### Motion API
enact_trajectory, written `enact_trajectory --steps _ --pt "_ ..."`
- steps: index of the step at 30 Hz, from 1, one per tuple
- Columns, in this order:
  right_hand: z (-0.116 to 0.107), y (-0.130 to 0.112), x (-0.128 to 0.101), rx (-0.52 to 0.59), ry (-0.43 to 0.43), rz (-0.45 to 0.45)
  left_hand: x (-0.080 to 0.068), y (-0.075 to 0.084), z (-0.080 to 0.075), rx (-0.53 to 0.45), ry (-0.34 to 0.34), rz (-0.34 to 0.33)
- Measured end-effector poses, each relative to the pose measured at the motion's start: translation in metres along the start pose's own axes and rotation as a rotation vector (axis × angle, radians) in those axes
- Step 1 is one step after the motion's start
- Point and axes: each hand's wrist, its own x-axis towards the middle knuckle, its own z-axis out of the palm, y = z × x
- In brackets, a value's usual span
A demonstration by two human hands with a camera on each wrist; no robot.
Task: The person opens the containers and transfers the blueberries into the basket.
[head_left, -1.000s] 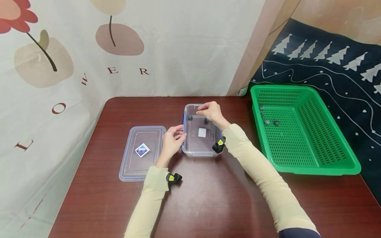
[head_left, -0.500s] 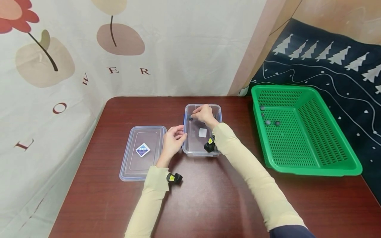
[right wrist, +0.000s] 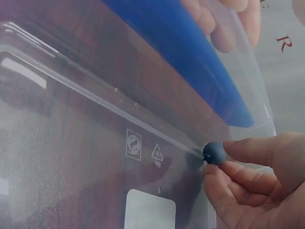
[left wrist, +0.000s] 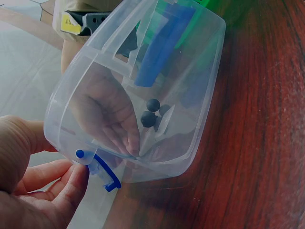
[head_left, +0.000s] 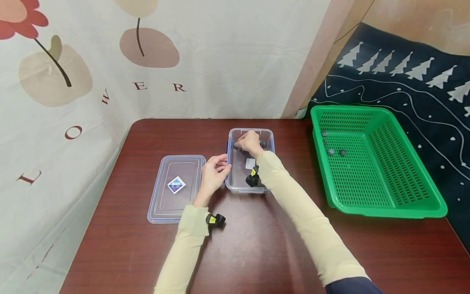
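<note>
My right hand (head_left: 249, 142) reaches inside a clear plastic box (head_left: 235, 189). In the right wrist view its thumb and fingers pinch a blueberry (right wrist: 215, 153) low at a corner of the box. Two more dark blueberries (left wrist: 148, 119) show through the wall in the left wrist view, beyond that hand. Outside the box, my left hand (head_left: 213, 173) holds its left side, with thumb and fingertips at the rim beside a blue latch (left wrist: 107, 171). The flat lid (head_left: 176, 204) lies on the table to the left, partly behind the left hand.
At the right stands a green basket (head_left: 378, 163) with several blueberries (head_left: 343, 152) near its left side. Brown wooden table (head_left: 249, 241) lies under everything. A printed cloth (head_left: 227, 61) hangs behind it.
My right hand has moved left and down within the box and pinches a blueberry at the left corner. A dark blueberry shows at the right of the hand. The left hand stays put.
</note>
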Motion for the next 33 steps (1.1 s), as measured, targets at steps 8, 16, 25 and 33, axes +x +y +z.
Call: enact_trajectory --steps 8,16,25,33 --pt "0.006 0.000 0.001 -0.062 0.050 -0.042 0.005 -0.024 0.002 -0.004 0.011 0.008" --pt "0.006 0.002 0.001 -0.065 0.043 -0.046 0.008 -0.041 0.003 0.005 0.030 0.017" --pt "0.001 0.004 0.004 0.032 -0.028 -0.021 0.009 -0.042 0.004 -0.012 0.027 0.028" --pt "-0.017 0.003 -0.001 0.124 -0.025 -0.045 0.003 -0.011 0.001 0.003 0.010 0.018"
